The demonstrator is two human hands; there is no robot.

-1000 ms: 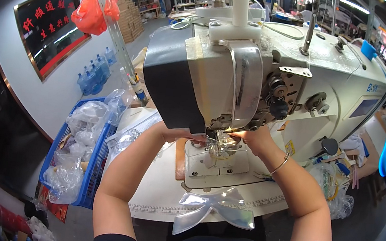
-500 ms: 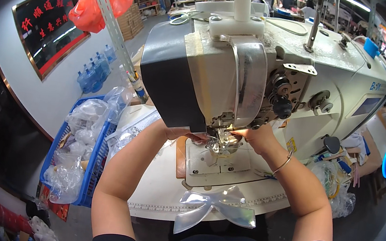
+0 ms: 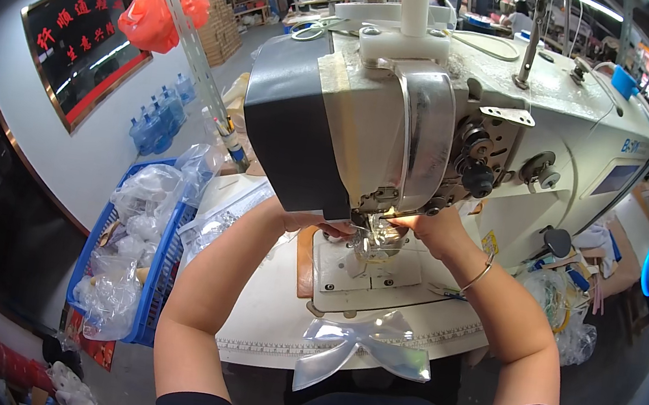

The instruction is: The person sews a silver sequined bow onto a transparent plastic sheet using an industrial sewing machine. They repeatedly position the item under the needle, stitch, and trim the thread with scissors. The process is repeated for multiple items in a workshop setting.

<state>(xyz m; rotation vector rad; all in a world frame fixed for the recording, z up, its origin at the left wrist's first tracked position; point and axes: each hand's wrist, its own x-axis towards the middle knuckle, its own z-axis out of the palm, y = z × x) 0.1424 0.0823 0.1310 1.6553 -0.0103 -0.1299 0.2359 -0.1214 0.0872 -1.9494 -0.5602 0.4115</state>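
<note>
Both of the person's bare arms reach forward from the lower edge, elbows bent and spread wide, so that the forearms angle inward to meet at one sewing machine (image 3: 328,113). The left hand (image 3: 307,221) lies low and palm down, partly covered by the machine's dark end cover, its fingers pointing right toward the needle area. The right hand (image 3: 428,226) comes in from the other side, fingers curled and pointing left; one bracelet (image 3: 481,274) circles its wrist. Between the two hands, beneath the needle, is clear plastic (image 3: 372,246), shiny under a small light. The fingertips are too hidden to tell how far either hand is open or whether it grips the plastic. One bow-shaped piece of clear film (image 3: 327,358) lies at the table's near edge, across a ruler strip (image 3: 256,348). One blue basket (image 3: 158,283), filled with clear plastic, stands left of the table (image 3: 260,317).
</note>
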